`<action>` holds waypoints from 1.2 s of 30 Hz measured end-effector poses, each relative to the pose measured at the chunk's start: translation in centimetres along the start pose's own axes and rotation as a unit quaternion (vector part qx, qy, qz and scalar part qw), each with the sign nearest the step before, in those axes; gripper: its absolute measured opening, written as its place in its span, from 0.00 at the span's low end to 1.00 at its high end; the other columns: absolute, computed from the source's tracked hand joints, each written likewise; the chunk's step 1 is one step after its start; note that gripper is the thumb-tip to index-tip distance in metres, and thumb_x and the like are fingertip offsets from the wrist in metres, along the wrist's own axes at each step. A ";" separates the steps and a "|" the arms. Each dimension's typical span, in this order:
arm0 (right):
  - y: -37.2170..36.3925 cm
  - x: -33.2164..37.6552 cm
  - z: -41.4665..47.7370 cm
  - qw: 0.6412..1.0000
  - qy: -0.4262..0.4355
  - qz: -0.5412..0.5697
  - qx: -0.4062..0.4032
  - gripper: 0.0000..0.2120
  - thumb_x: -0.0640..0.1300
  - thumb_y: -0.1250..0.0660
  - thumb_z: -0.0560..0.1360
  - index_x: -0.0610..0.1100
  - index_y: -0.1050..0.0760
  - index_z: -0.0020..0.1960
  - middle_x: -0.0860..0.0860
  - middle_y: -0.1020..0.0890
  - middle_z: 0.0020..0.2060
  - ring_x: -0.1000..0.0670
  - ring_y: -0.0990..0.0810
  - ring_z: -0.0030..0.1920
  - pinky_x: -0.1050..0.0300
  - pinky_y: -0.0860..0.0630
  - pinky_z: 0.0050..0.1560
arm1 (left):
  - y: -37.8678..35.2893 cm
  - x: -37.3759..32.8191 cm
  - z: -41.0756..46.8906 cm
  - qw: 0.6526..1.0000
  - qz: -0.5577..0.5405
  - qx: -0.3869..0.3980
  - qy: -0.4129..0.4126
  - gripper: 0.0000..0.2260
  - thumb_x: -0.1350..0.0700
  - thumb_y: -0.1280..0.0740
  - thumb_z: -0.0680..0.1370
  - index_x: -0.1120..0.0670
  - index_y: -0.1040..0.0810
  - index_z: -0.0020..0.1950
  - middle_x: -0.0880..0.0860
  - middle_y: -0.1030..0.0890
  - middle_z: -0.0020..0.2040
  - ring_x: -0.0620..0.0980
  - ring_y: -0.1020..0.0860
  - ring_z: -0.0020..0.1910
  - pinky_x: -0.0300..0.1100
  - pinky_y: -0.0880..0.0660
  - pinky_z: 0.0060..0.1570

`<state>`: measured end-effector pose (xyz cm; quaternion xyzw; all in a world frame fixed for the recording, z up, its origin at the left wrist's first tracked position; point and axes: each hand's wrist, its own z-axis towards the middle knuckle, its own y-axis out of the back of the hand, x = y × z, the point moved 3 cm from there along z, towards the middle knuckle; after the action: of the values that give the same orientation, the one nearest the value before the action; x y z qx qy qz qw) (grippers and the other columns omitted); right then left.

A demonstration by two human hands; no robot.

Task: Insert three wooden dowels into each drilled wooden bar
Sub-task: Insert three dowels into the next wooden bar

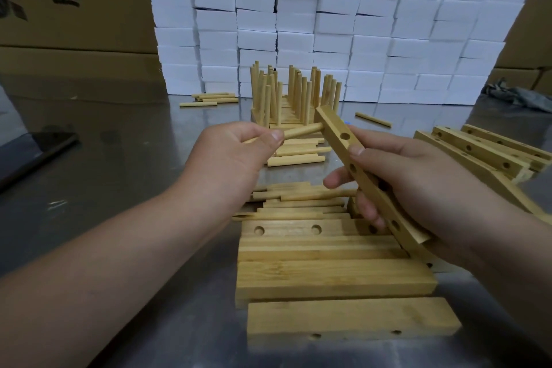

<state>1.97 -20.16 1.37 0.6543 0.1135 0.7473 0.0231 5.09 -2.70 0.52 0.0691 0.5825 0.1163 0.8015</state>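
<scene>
My right hand (pixel 418 182) grips a drilled wooden bar (pixel 337 131) held tilted above the table, its holes facing me. My left hand (pixel 233 155) pinches a wooden dowel (pixel 301 130) whose far end meets the upper end of that bar from the left. A second dowel (pixel 316 195) lies under the fingers of my right hand. Loose dowels (pixel 298 155) lie on the table below my hands. Plain and drilled bars (pixel 328 278) are stacked in front of me. Finished bars with upright dowels (pixel 292 92) stand further back.
More drilled bars (pixel 484 152) lie at the right. A few dowels (pixel 215 98) and a single one (pixel 373 119) lie on the steel table (pixel 134 173). White boxes (pixel 328 24) form a wall behind, cardboard cartons (pixel 74 0) stand left, and a dark phone (pixel 38 149) lies at the left edge.
</scene>
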 end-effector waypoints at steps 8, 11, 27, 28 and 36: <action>0.7 -0.2 -0.1 0.995 -0.016 -0.093 -0.029 0.10 0.48 0.42 0.78 0.49 0.22 0.49 0.53 0.20 0.28 0.55 0.29 0.25 0.65 0.32 0.24 | 1.3 1.6 1.3 0.998 0.013 -0.065 -0.008 0.06 0.48 0.37 0.77 0.44 0.21 0.45 0.38 0.28 0.21 0.40 0.34 0.28 0.36 0.36 0.33; 0.8 -0.2 0.0 0.991 -0.010 -0.117 -0.062 0.19 0.49 0.45 0.79 0.44 0.22 0.38 0.53 0.26 0.23 0.56 0.31 0.23 0.65 0.33 0.23 | 1.1 1.8 1.4 0.998 0.010 -0.062 -0.027 0.10 0.47 0.39 0.78 0.41 0.24 0.57 0.44 0.22 0.37 0.41 0.30 0.35 0.39 0.31 0.40; 1.8 -1.1 0.9 0.982 -0.054 0.002 -0.180 0.13 0.45 0.45 0.80 0.50 0.24 0.44 0.52 0.17 0.33 0.54 0.25 0.31 0.56 0.29 0.37 | -1.4 2.4 0.5 0.934 0.291 0.204 0.013 0.09 0.46 0.34 0.74 0.39 0.22 0.54 0.39 0.25 0.57 0.42 0.23 0.50 0.31 0.29 0.44; 1.8 -1.0 0.8 0.982 -0.051 -0.002 -0.183 0.13 0.45 0.45 0.80 0.49 0.24 0.43 0.51 0.16 0.33 0.53 0.24 0.32 0.55 0.29 0.39 | -1.4 2.4 0.5 0.937 0.286 0.199 0.017 0.07 0.47 0.34 0.74 0.39 0.21 0.52 0.39 0.23 0.54 0.42 0.21 0.47 0.31 0.28 0.43; 1.9 -0.7 0.7 0.977 -0.058 -0.002 -0.203 0.13 0.43 0.46 0.81 0.50 0.26 0.42 0.51 0.16 0.31 0.53 0.19 0.34 0.53 0.25 0.48 | -1.7 2.3 0.8 0.945 0.277 0.171 0.014 0.02 0.48 0.29 0.71 0.42 0.20 0.38 0.40 0.21 0.46 0.41 0.22 0.41 0.22 0.31 0.25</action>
<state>3.02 -22.02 1.12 0.6781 -0.0406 0.7153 0.1638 6.67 -3.72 -1.75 0.3618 0.5626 0.2338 0.7056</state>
